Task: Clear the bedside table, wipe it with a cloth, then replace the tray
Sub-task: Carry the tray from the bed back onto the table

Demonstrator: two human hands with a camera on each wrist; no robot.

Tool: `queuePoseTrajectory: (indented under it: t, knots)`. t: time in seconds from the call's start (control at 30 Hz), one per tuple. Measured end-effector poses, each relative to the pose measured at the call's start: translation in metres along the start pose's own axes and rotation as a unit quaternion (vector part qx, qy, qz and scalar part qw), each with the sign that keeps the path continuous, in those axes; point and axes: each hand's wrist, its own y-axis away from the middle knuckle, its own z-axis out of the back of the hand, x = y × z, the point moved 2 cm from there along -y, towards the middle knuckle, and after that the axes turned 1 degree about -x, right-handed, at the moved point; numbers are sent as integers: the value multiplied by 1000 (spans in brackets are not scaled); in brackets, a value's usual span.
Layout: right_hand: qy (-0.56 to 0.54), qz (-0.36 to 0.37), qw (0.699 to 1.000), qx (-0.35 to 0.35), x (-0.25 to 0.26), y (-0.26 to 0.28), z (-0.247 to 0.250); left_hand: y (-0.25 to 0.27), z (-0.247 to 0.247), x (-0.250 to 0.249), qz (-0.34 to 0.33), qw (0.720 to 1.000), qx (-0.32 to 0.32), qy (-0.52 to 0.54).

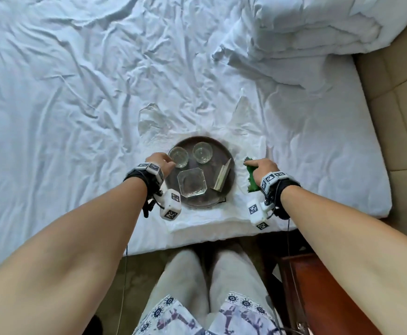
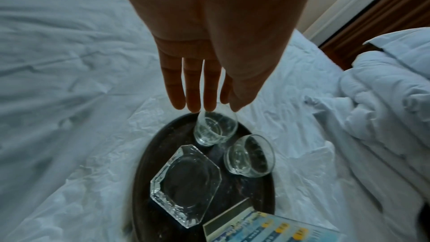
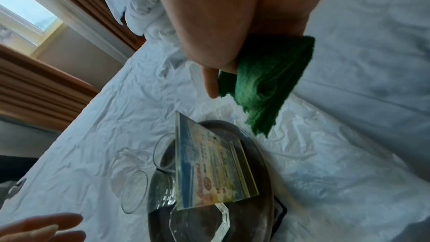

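A round dark tray (image 1: 198, 139) lies on the white bed near its front edge. It carries two clear glasses (image 1: 178, 156) (image 1: 202, 152), a glass ashtray (image 1: 192, 183) and a printed card stand (image 1: 223, 176). My left hand (image 1: 167, 162) hovers at the tray's left side. Its fingers (image 2: 193, 98) are straight, with the tips at the rim of the nearer glass (image 2: 215, 130) and nothing gripped. My right hand (image 1: 258, 165) is just right of the tray and grips a folded green cloth (image 3: 263, 87) between thumb and fingers.
A bunched white duvet (image 1: 318, 27) fills the far right of the bed. Crinkled clear plastic (image 1: 151, 122) lies on the sheet beyond the tray. A reddish wooden table (image 1: 318, 298) stands low right beside my legs. A padded headboard (image 1: 403, 117) runs along the right.
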Motion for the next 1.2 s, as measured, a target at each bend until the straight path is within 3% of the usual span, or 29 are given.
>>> queuePoseTrajectory:
  t: [0.2, 0.27, 0.43, 0.57, 0.67, 1.2]
  knots:
    - [142, 6, 989, 27, -13, -61, -38, -31, -21, 23, 84, 996, 1, -19]
    - [158, -18, 987, 19, -17, -77, -48, -42, -28, 30, 105, 994, 5, -26]
    - [202, 16, 979, -7, -12, -96, -66, -64, -50, 48, 127, 990, 25, -49]
    - [198, 38, 979, 10, -12, -109, -84, -79, -64, 60, 121, 992, 33, -33]
    - [186, 13, 982, 25, -14, -116, -93, -87, -70, 63, 113, 993, 26, -23]
    - [84, -33, 996, -10, -18, -137, -107, -104, -73, 63, 91, 994, 1, -53]
